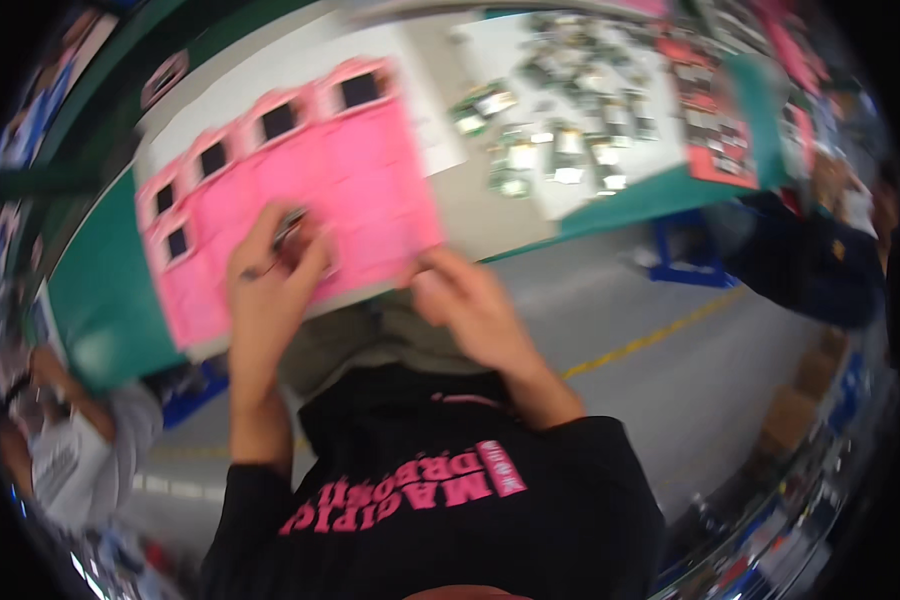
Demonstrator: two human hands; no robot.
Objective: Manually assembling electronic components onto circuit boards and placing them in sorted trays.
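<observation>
My left hand [273, 268] is closed around a small pink casing [327, 262] with a dark, partly shiny piece at its top, mostly hidden by the fingers. It hovers over the near part of a pink sheet [360, 205]. My right hand [467, 303] is at the sheet's near right corner, thumb and fingers pinched together. Blur hides what, if anything, that pinch holds. Along the far and left edges of the sheet stand several pink casings with dark screens, among them one casing [360, 90] at the far right end.
Many small green circuit boards [568, 150] lie on white sheeting to the right. Beyond them is a red tray [722, 172] of small parts. Other people work at the far left, by a white sleeve [125, 440], and far right, by a dark sleeve [805, 260].
</observation>
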